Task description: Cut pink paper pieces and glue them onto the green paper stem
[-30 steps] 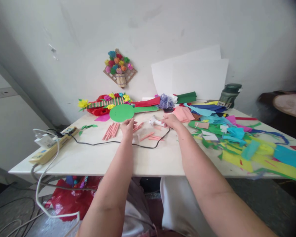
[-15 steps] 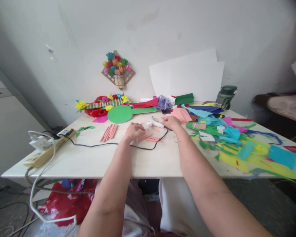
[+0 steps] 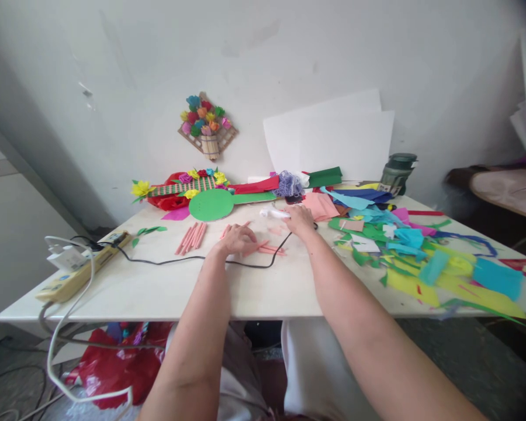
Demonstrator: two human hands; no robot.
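Note:
My left hand (image 3: 238, 238) lies on the white table (image 3: 158, 286) with its fingers spread over loose pink paper sticks (image 3: 267, 248). My right hand (image 3: 298, 218) is wrapped round the handle of a white glue gun (image 3: 272, 213), whose nozzle points left. The gun's black cord (image 3: 175, 260) runs left across the table to a yellow power strip (image 3: 76, 272). A second bundle of pink sticks (image 3: 191, 235) lies left of my left hand. A green paper disc with a stem (image 3: 213, 204) lies behind them.
A heap of coloured paper scraps (image 3: 421, 251) covers the table's right half. A paper flower craft (image 3: 179, 190) and white sheets (image 3: 333, 140) stand at the back wall, with a dark green jar (image 3: 397, 171). A red bag (image 3: 114, 356) and cables lie under the table.
My left hand has come back from the green disc and settled on the pink sticks. My right hand stays on the glue gun, which has shifted slightly.

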